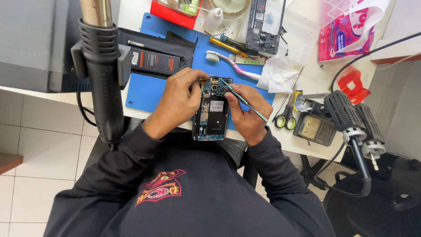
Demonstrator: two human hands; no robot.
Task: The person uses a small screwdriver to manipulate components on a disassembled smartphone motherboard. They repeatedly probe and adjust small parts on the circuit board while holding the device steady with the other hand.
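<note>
Where both hands [210, 105] grip, the opened phone [212, 115] hides

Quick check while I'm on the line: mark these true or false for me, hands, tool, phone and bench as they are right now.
1. The right hand holds a thin tool with its tip at the top of the opened phone. True.
2. The left hand rests flat on the blue mat, away from the phone. False: it grips the phone's left edge.
3. A toothbrush lies on the mat beyond the phone. True.
4. The scissors lie left of the phone. False: they lie to its right, on the white table.
5. The phone's back cover is on. False: its circuit board is exposed.
</note>
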